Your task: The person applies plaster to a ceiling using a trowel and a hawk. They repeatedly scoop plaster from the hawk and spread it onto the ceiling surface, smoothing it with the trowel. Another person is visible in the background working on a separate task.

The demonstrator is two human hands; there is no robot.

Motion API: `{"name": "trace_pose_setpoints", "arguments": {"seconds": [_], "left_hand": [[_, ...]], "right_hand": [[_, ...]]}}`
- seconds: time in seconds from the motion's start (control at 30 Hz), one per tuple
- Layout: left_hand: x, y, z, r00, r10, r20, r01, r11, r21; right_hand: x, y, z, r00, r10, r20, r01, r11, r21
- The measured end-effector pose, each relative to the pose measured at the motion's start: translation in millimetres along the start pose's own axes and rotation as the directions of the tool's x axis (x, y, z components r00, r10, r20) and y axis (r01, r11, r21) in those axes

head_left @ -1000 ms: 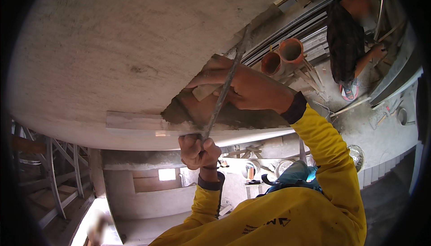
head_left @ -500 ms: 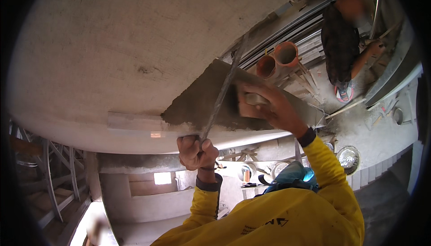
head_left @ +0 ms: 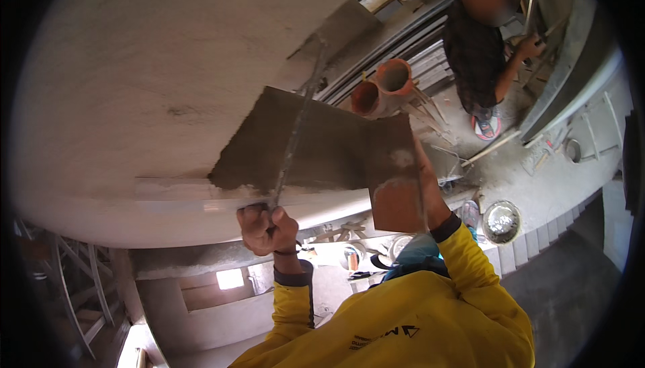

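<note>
A pale surface (head_left: 134,99) fills the upper left. A dark patch of fresh mortar (head_left: 269,139) lies on it, with a ragged left edge. My left hand (head_left: 269,229) is closed round the lower end of a long thin grey bar (head_left: 295,129), which slants up across the patch. To its right, my right hand (head_left: 432,183) holds a rectangular plasterer's float (head_left: 395,196). The float's flat face shows, reddish-brown with grey mortar smeared on its upper part. It stands tilted at the patch's right end and hides most of my right fingers.
Two orange buckets (head_left: 379,86) stand beyond the float. Farther right, a co-worker in dark clothes (head_left: 474,52) holds something thin. A round basin (head_left: 502,222) sits at lower right, near steps (head_left: 537,237). Metal framework (head_left: 80,280) stands at lower left.
The float has come down and turned, so its flat face now shows instead of its handle side. My left hand still grips the bar. The whole view has shifted somewhat.
</note>
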State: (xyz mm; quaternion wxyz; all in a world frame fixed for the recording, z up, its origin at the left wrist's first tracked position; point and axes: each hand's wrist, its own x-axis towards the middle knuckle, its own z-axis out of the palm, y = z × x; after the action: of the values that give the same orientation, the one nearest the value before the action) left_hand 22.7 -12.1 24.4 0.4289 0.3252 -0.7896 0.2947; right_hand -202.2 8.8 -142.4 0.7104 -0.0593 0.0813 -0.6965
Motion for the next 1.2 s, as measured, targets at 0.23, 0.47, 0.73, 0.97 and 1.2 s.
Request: {"name": "trace_pose_setpoints", "arguments": {"seconds": [0.23,0.47,0.73,0.97,1.2], "left_hand": [[3,1,4,0.999,0.048,-0.008,-0.049,0.997,-0.054],[0,-6,-1,0.987,0.151,0.058,-0.148,0.987,-0.059],[-17,-16,-12,0.979,0.144,0.144,-0.148,0.989,0.018],[-25,-13,-7,0.993,0.093,0.079,-0.085,0.991,-0.101],[-32,0,-7,0.994,-0.061,0.087,0.075,0.984,-0.164]], "right_hand": [[-28,17,-80,0.936,0.272,0.222,-0.347,0.813,0.468],[-48,-1,-69,0.972,0.200,0.120,-0.230,0.909,0.347],[-84,11,-92,0.985,0.174,0.003,-0.168,0.947,0.272],[-113,6,-83,0.949,0.298,-0.101,-0.259,0.922,0.288],[-119,2,-63,0.941,0.321,-0.109,-0.287,0.925,0.248]]}}
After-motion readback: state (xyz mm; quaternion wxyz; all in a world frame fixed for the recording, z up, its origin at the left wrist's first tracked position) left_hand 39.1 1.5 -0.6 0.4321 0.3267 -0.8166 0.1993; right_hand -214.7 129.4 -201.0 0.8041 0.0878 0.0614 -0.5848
